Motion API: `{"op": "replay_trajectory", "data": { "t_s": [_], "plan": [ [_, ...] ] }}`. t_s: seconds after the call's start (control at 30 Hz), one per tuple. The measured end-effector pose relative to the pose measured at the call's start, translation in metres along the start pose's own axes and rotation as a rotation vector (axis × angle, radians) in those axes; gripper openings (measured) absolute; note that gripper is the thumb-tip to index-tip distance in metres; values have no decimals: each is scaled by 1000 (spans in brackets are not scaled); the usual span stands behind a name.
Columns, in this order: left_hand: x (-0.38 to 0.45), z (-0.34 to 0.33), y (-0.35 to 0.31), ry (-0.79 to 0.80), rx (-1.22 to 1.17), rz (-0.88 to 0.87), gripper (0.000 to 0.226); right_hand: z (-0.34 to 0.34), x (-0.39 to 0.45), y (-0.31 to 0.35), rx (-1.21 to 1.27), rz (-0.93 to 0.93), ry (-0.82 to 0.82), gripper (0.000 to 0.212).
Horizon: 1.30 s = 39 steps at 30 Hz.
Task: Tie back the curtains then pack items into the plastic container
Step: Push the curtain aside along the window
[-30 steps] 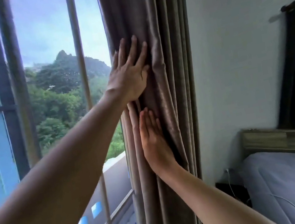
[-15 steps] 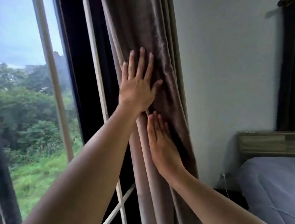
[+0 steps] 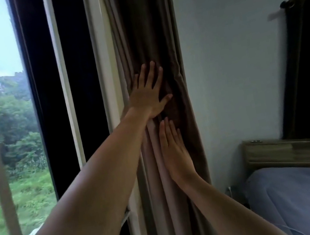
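Head view: both hands flat against a gathered brown curtain, bunched between window frame and wall.

Left hand higher up, fingers straight and spread wide, pressing folds. Right hand just below, fingers straight and close together, flat on fabric. Far right: bed under wooden headboard. Plastic container out of view.

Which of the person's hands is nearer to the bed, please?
Right. The right hand presses the curtain lower, toward the bed; the left hand rests higher, farther away.
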State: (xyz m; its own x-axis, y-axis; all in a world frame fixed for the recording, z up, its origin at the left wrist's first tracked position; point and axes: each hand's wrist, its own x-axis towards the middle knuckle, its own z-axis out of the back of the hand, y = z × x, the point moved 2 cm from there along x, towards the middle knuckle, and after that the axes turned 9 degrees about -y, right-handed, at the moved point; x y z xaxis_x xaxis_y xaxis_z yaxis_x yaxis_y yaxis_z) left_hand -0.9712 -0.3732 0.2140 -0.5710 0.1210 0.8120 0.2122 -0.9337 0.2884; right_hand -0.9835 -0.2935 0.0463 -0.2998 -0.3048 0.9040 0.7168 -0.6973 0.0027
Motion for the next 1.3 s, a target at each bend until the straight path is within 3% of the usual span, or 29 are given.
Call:
{"op": "replay_trajectory", "data": {
  "t_s": [0.2,0.6,0.93,1.07,1.17,1.3],
  "plan": [
    [3,-3,3,-8,0,-20,85,-5,4,3,13,-11,-22,73],
    [-57,33,7,-183,33,-68,81,20,-34,41,100,-17,-80,71],
    [-102,75,8,-111,18,-65,72,59,-66,56,222,-12,49,77],
    [-123,103,4,-147,-18,-26,70,97,-91,65,328,-20,-91,46],
    [-144,126,-4,-246,-97,38,63,133,-111,68,375,-70,-254,34],
    [-184,157,-11,-358,-205,118,56,171,-137,74,401,-105,-348,29]
  ]
}}
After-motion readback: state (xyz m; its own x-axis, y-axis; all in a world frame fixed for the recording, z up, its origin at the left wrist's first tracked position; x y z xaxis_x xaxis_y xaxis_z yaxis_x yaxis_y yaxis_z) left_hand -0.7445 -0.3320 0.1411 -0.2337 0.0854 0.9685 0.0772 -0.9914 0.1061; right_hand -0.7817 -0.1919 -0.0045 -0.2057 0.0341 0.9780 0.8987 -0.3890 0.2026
